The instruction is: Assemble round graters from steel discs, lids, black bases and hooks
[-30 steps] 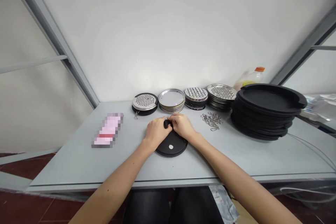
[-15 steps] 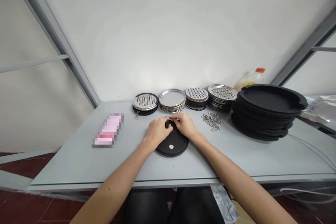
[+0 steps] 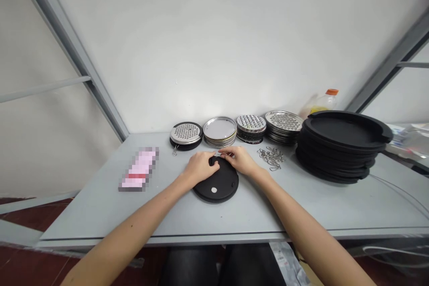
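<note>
A black round disc (image 3: 219, 181) with a white round spot near its front edge lies on the table in front of me. My left hand (image 3: 202, 166) grips the disc's far left edge, thumb on top and fingers around the side. At the far rim, my right hand (image 3: 240, 160) pinches a thin shiny wire clip (image 3: 217, 155), which is mostly hidden by the fingers. Loose wire clips (image 3: 272, 157) lie in a small heap to the right of my right hand.
Along the wall stand a perforated metal grater disc in a black holder (image 3: 186, 134), plain metal discs (image 3: 219, 128), coarse grater discs (image 3: 251, 124) and slotted grater discs (image 3: 284, 121). Black holders (image 3: 338, 152) rise in a tall stack at right, a bottle (image 3: 326, 100) behind. A blurred pink object (image 3: 140, 169) lies left.
The disc has shifted slightly to the left and turned a little under my hands. My right fingers have drawn back from its right edge, uncovering more of it.
</note>
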`<state>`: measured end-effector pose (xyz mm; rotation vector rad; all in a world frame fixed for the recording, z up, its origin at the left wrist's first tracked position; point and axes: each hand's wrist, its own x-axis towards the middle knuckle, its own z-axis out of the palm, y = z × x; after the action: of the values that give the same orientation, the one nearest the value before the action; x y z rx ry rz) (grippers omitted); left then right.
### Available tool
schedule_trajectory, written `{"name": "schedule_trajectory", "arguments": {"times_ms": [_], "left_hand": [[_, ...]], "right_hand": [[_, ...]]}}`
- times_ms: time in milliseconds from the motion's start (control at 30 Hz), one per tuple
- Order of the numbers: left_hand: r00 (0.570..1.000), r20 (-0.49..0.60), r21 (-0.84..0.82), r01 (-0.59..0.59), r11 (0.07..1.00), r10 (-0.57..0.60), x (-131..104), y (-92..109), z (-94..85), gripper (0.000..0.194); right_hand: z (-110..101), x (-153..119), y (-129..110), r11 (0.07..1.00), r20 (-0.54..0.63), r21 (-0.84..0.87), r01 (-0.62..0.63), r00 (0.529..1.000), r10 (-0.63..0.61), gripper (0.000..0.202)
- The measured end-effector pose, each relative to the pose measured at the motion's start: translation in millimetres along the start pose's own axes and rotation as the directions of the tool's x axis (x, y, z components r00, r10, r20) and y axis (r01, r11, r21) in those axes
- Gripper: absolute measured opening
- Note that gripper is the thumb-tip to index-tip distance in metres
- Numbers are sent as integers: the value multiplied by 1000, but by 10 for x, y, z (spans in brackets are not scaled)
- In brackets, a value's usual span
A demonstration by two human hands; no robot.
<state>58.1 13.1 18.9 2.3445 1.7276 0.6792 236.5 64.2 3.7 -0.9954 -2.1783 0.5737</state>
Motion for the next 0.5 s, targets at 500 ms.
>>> {"name": "schedule_trajectory", "arguments": {"times_ms": [500], "left_hand": [[949,-144,-219,-306,926,280,-91,-337,-211,42]], "right_hand": [[36,-7,21,1000,-40,17,-7,999,8,21]]}}
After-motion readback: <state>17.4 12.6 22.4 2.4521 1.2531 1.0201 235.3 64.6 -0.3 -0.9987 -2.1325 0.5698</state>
